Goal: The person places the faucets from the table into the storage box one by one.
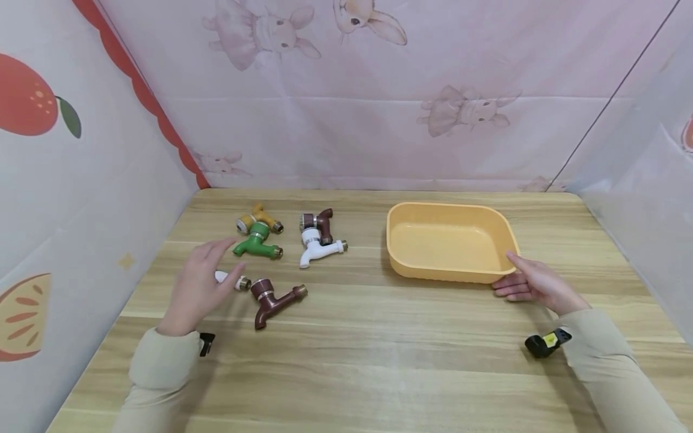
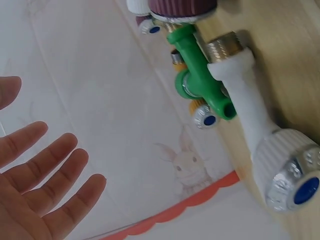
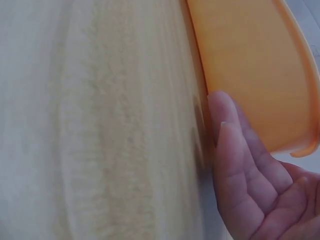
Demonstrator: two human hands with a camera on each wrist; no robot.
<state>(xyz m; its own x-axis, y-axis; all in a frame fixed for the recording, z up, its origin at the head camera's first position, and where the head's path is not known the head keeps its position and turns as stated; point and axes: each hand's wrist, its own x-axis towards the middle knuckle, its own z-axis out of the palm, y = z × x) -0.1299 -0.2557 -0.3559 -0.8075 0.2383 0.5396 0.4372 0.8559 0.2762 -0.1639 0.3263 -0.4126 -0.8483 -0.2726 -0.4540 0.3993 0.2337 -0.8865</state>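
Observation:
Several plastic taps lie on the left of the wooden table (image 1: 379, 349): a yellow tap (image 1: 258, 216), a green tap (image 1: 257, 242), a brown-and-white tap (image 1: 319, 237), a brown tap (image 1: 273, 297) and a white tap (image 1: 234, 280). My left hand (image 1: 219, 264) hovers open over the white tap, partly hiding it. In the left wrist view the left hand (image 2: 45, 170) is spread, holding nothing, with the white tap (image 2: 250, 120) and green tap (image 2: 197, 75) beyond. My right hand (image 1: 511, 278) rests with straight fingers against the near right corner of an empty orange tray (image 1: 449, 273). The right wrist view shows the right hand (image 3: 240, 165) beside the tray (image 3: 250, 65).
Printed cloth walls (image 1: 379, 108) close in the table on the left, back and right. The tray stands right of centre, the taps left of centre. Bare wood stretches across the front of the table between my forearms.

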